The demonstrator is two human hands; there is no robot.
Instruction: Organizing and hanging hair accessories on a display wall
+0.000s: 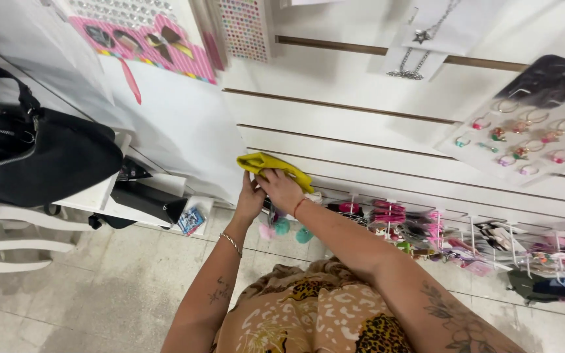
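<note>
A yellow cloth (271, 165) is pressed against the white slatted wall panel (361, 131). My right hand (281, 189) lies flat over its lower part, fingers on the fabric. From the left, my left hand (250, 196) comes up beside it and touches the cloth's lower edge. A thin bracelet circles my left wrist and a red band my right.
A black handbag (27, 153) sits on a white shelf (93, 196) at left. Rows of hair accessories (426, 229) hang on hooks along the wall's lower right. A card of rings (524, 131) and a necklace (420, 46) hang higher up. Pale floor tiles (99, 294) lie below.
</note>
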